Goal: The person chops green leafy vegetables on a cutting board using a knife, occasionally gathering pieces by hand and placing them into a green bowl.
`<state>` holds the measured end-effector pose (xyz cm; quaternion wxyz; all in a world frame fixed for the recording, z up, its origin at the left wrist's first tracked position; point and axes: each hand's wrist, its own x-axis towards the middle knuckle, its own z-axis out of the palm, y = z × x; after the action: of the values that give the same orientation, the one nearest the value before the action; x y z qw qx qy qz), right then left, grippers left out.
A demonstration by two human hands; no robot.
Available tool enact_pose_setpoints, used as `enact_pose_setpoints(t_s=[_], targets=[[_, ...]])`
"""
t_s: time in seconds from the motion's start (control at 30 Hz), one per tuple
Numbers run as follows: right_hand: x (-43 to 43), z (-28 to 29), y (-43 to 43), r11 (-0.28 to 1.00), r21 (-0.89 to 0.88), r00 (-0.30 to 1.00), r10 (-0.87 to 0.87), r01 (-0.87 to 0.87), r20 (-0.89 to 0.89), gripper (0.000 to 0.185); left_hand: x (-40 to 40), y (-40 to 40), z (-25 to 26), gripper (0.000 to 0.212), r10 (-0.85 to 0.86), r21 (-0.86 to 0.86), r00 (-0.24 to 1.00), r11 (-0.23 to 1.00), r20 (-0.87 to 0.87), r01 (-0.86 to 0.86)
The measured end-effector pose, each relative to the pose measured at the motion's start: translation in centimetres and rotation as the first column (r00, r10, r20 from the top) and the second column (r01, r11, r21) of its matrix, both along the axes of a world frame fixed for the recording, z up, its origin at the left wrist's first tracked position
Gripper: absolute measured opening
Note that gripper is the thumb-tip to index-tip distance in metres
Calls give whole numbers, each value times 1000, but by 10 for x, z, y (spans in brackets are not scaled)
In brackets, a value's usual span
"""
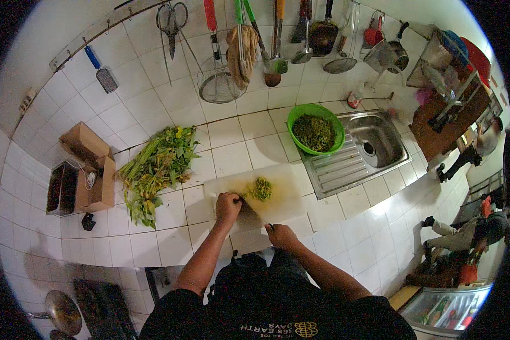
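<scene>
My right hand (283, 236) is closed around the dark handle of a kitchen knife (251, 213), near the front edge of the tiled counter. The broad blade points away and to the left over a white cutting board (290, 187). At the far end of the blade, the curled fingers of my left hand (228, 209) meet it, and they hide its tip. Just beyond the blade, a small heap of chopped greens (262, 189) lies on the board. Yellow-green stains surround the heap.
Leafy greens (159, 168) with long stems lie left of the board, near an open cardboard box (106, 182). Right of it, a green basin (340, 144) of chopped greens rests by a steel sink (382, 153). Utensils, including a wire strainer (223, 87), hang above. Other people are at far right.
</scene>
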<state>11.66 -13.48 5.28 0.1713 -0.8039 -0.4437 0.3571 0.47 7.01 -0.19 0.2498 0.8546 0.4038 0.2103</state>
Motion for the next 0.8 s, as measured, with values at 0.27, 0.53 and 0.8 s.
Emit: enact_pose_setpoints(t_s=[0.27,0.53,0.8], targets=[[14,-31,6,995,59,994,-89,85,66,57,1,-6,-4,19,-58,94,998,994,26,55],[-3,13,-7,997,73,999,-26,28,-29,60,-2,-5,-8,21,-15,79,998,997,68,10],[-7,-24,5,1000,22,1000,-23,22,16,59,-1,-3,6,17,0,-15,999,1000,39,1]])
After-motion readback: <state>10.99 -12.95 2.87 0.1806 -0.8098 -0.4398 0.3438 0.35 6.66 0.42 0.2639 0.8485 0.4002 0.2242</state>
